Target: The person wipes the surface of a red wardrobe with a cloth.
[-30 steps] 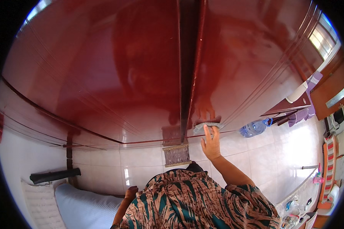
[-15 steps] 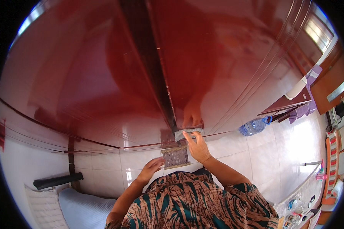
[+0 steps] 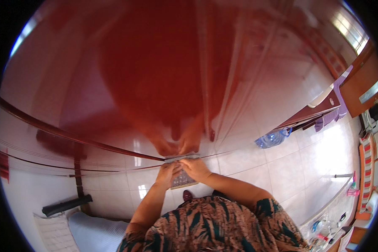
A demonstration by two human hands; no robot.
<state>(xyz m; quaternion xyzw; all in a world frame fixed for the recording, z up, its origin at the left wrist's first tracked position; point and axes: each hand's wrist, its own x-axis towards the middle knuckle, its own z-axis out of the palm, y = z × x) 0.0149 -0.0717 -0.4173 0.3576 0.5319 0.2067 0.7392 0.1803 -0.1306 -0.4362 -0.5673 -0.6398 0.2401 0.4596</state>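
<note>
A large glossy dark-red panel [image 3: 164,75] fills the view ahead of me and mirrors my hands and body. At its near edge a folded grey cloth [image 3: 182,158] lies along the rim. My right hand [image 3: 196,169] is closed over the cloth, fingers pressed on its near side. Right beside it, touching or nearly touching, my left hand [image 3: 168,173] has its fingers bent at the cloth's left part. Both sets of fingertips are partly hidden against the cloth and edge.
Below my hands is a small slatted, patterned piece [image 3: 185,181] over the tiled floor [image 3: 248,174]. A big blue-tinted water bottle [image 3: 273,139] stands to the right. At lower left are a black roll [image 3: 67,205] and a pale blue quilted cover [image 3: 96,231]. Cluttered table [image 3: 323,227] at lower right.
My left hand has come up and right to the cloth. The right hand and cloth have shifted left and slightly nearer. The dark slanting band in the red surface no longer shows.
</note>
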